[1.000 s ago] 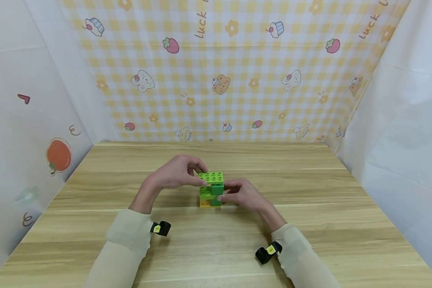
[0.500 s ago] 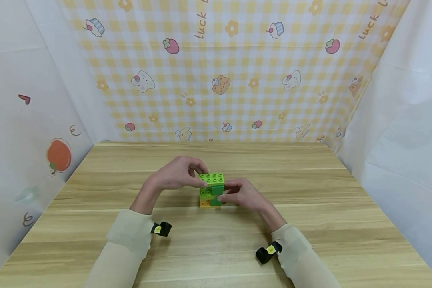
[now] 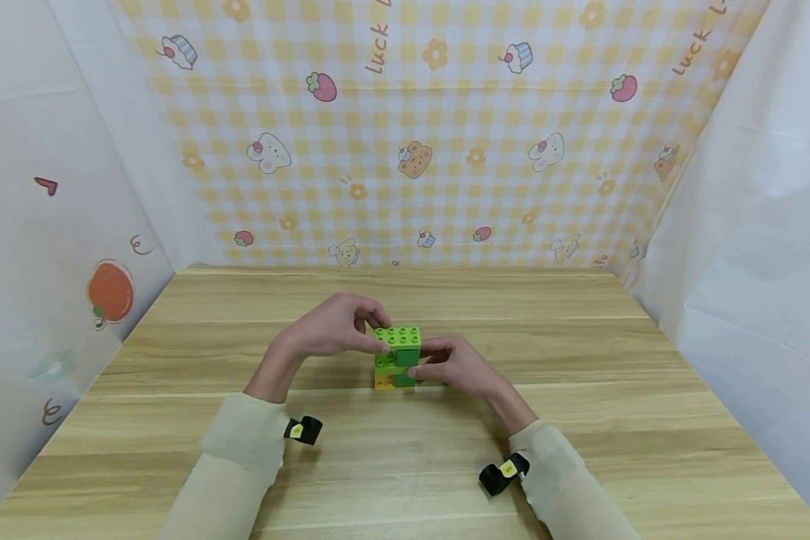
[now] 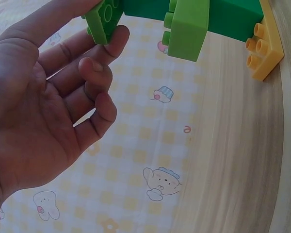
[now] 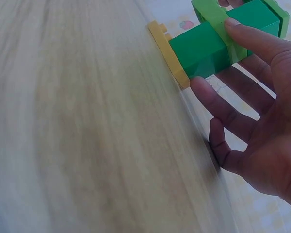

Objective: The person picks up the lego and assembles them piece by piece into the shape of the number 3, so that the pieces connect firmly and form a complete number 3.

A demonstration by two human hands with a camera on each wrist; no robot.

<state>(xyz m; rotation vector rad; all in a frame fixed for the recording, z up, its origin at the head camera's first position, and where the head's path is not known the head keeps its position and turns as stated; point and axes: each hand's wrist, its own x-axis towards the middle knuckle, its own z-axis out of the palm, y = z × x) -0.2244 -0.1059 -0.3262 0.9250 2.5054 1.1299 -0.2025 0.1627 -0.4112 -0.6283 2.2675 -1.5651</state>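
Observation:
A small tower of toy building bricks stands on the table. Its base is a yellow brick plate (image 4: 266, 46), bearing a dark green brick (image 5: 203, 48). A light green brick (image 4: 189, 31) lies across the middle, under an upper dark green brick (image 5: 254, 20). Topmost sits a light green brick (image 3: 398, 334) with its studs upward. My left hand (image 3: 331, 324) pinches this top brick from the left between thumb and fingers. My right hand (image 3: 464, 367) grips the tower from the right; in the right wrist view its thumb presses the middle light green brick.
The wooden table (image 3: 405, 465) stretches around the tower on all sides. A yellow checked cloth (image 3: 405, 112) hangs behind it, and white sheets (image 3: 749, 225) stand at both sides. Each sleeve carries a black wrist camera (image 3: 304, 430).
My left hand has come down slightly with the top light green brick. The studs of the dark green brick beneath are now covered. My right hand has stayed put.

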